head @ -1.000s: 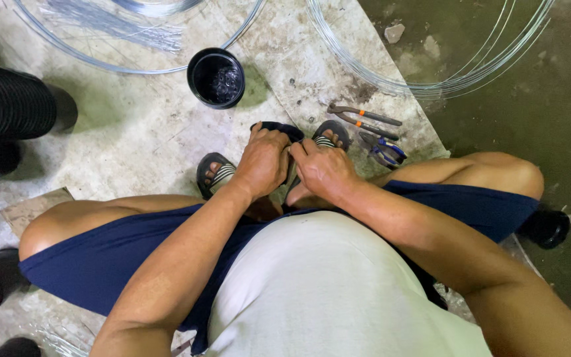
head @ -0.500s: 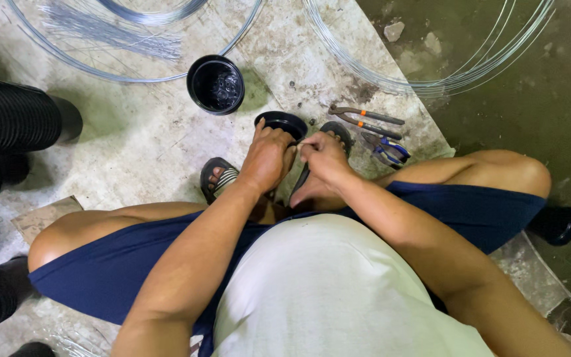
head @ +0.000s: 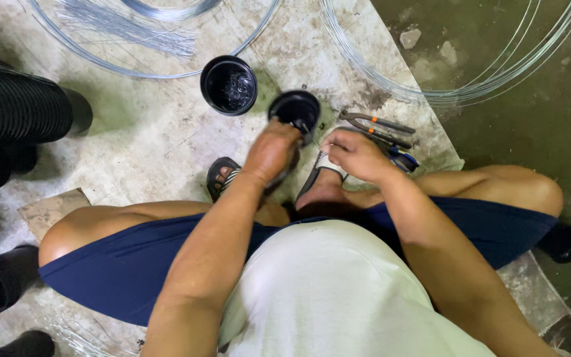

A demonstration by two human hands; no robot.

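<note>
2 black cups; left hand grips 1, right hand closed; 2 pliers.

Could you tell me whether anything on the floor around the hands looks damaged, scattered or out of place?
Some rubble chunks lie loose near the wire coils, and the board under the pliers is stained and chipped. Nothing looks spilled.
</note>
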